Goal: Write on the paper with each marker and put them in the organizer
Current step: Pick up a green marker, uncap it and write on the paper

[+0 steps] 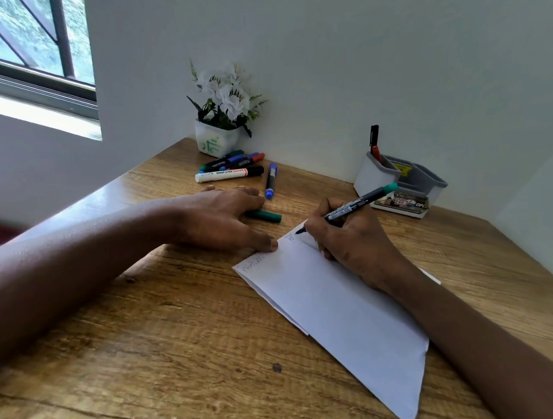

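Note:
My right hand point(351, 241) grips a black marker with a green end point(356, 205), its tip touching the far corner of the white paper point(344, 310), where a few letters are written. My left hand point(220, 219) lies flat on the table, fingers spread, thumb tip pressing the paper's far edge. A green cap point(264, 216) lies by the left fingers. A blue marker point(270, 180) lies alone beyond them. A pile of several markers point(231, 167) sits near the flower pot. The grey-and-white organizer point(399, 180) stands at the back right and holds a black and a red marker point(375, 146).
A white pot of artificial flowers point(220, 123) stands in the back corner against the wall. The wooden table point(166, 323) meets walls at the back and right. A window point(34, 51) is at upper left. A small printed card lies in front of the organizer.

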Demonstrator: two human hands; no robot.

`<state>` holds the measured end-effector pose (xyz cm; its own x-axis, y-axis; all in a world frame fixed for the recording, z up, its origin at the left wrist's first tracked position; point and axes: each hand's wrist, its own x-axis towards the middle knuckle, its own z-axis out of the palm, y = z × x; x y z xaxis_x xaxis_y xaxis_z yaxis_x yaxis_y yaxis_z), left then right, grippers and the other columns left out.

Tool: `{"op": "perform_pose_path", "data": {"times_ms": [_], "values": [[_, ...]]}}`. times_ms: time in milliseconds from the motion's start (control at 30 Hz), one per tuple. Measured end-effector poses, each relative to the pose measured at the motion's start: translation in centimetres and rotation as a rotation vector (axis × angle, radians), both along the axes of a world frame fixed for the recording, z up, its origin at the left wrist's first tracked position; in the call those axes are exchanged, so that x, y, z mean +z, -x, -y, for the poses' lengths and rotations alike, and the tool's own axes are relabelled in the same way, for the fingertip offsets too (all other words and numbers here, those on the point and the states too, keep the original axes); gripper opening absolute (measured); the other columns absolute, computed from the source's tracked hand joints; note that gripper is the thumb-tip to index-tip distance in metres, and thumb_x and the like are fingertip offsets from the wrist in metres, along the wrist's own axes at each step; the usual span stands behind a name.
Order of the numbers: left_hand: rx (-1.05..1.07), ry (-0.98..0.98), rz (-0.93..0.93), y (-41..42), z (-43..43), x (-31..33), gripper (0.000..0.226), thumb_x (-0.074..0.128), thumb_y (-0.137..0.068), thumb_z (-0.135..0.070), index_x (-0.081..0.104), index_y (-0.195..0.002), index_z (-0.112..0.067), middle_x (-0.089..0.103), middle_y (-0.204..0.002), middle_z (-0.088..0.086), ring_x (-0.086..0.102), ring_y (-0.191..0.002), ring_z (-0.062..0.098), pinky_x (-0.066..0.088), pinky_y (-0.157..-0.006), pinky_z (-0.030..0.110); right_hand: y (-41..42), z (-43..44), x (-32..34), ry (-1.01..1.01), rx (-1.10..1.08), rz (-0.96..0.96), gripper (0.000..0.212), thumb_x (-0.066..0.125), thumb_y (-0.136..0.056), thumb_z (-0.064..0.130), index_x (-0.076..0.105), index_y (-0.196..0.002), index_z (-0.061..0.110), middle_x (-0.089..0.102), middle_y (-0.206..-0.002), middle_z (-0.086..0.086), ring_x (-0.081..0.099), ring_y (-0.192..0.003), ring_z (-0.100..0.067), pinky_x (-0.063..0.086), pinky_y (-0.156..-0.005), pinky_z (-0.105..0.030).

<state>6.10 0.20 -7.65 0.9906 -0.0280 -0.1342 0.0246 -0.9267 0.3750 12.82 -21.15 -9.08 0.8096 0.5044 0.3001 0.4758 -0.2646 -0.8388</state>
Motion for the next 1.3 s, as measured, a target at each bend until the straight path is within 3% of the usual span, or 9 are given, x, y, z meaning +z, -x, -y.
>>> {"op": "perform_pose_path", "data": {"times_ms": [300, 433, 533, 667, 1133, 1300], "values": [[-0.004, 0.001, -0.007, 0.00, 0.02, 0.10, 0.092, 0.057, -0.087, -0.069, 0.017, -0.162, -0.033, 0.008, -0.170, -0.015, 0.017, -0.154, 0.017, 0.022, -0.124, 0.040, -0.01, 0.06, 0.19, 0.063, 0.041, -0.006, 0.017, 0.070, -0.088, 0.005, 0.063, -0.073, 0.008, 0.056, -0.049, 0.004, 0.048, -0.043, -0.009, 0.042, -0.045, -0.022], [-0.005, 0.004, -0.012, -0.12, 0.05, 0.08, 0.091, 0.057, -0.088, -0.068, 0.017, -0.162, -0.033, 0.008, -0.170, -0.015, 0.018, -0.154, 0.018, 0.023, -0.122, 0.040, -0.17, 0.17, 0.16, 0.051, 0.019, 0.003, 0.015, 0.068, -0.088, 0.005, 0.061, -0.076, -0.001, 0.055, -0.050, 0.001, 0.048, -0.042, -0.010, 0.042, -0.043, -0.022], [-0.005, 0.002, -0.010, -0.14, 0.04, 0.10, 0.091, 0.057, -0.088, -0.068, 0.018, -0.162, -0.032, 0.009, -0.170, -0.014, 0.018, -0.154, 0.018, 0.023, -0.123, 0.040, -0.18, 0.10, -0.05, 0.085, 0.009, 0.041, 0.014, 0.071, -0.087, 0.009, 0.065, -0.075, 0.005, 0.058, -0.053, 0.004, 0.050, -0.046, -0.007, 0.043, -0.047, -0.021], [-0.004, 0.006, -0.008, -0.17, 0.02, 0.10, 0.090, 0.057, -0.088, -0.068, 0.019, -0.162, -0.032, 0.010, -0.170, -0.015, 0.019, -0.154, 0.017, 0.023, -0.123, 0.039, -0.72, 0.17, -0.18, -0.026, -0.082, -0.016, 0.013, 0.069, -0.089, 0.008, 0.065, -0.076, 0.007, 0.061, -0.053, -0.001, 0.053, -0.043, -0.009, 0.041, -0.042, -0.018], [-0.003, 0.008, -0.004, 0.04, -0.04, 0.11, 0.090, 0.057, -0.088, -0.069, 0.019, -0.161, -0.032, 0.010, -0.170, -0.014, 0.019, -0.154, 0.016, 0.023, -0.124, 0.041, -0.83, 0.20, -0.04, 0.103, 0.033, 0.114, 0.016, 0.071, -0.085, 0.006, 0.062, -0.072, 0.001, 0.055, -0.055, 0.003, 0.047, -0.049, -0.007, 0.041, -0.049, -0.025], [0.002, 0.017, -0.002, -0.01, 0.12, 0.13, 0.089, 0.057, -0.089, -0.067, 0.019, -0.161, -0.032, 0.010, -0.170, -0.014, 0.019, -0.154, 0.016, 0.022, -0.123, 0.038, -0.80, 0.11, -0.24, 0.081, -0.007, 0.107, 0.019, 0.071, -0.086, 0.006, 0.062, -0.069, 0.010, 0.058, -0.053, 0.004, 0.050, -0.046, -0.008, 0.043, -0.048, -0.022]]}}
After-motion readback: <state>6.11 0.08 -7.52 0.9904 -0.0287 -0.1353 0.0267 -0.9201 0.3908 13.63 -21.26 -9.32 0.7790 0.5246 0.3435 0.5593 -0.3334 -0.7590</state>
